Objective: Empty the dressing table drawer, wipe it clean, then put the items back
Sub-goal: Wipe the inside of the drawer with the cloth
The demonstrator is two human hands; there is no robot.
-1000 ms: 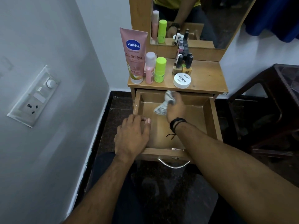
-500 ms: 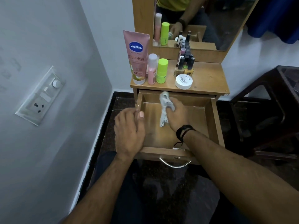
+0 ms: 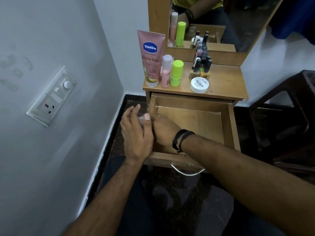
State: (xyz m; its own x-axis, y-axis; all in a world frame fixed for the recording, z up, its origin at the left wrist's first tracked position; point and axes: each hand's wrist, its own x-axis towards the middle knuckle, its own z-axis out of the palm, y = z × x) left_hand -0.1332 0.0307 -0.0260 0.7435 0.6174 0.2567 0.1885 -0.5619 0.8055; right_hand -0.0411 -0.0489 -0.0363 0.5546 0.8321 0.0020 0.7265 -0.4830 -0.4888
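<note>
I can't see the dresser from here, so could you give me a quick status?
Both hands meet at drawer's left wall; cloth barely visible. Drawer empty. Nothing obstructing.

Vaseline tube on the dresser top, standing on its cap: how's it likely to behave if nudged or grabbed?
The Vaseline tube probably tips easily: it is tall and stands on a narrow cap, wider at the top. It would likely fall against the pink bottle close beside it. The body looks like soft plastic, so it may flex under a squeeze.

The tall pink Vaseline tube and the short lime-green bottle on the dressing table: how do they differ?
The pink Vaseline tube is the taller and stands on its clear cap; the lime-green bottle is much shorter, with its cap on top. The tube is flat and tapers downward; the bottle is a round cylinder. Both stand upright near the tabletop's left edge.
</note>
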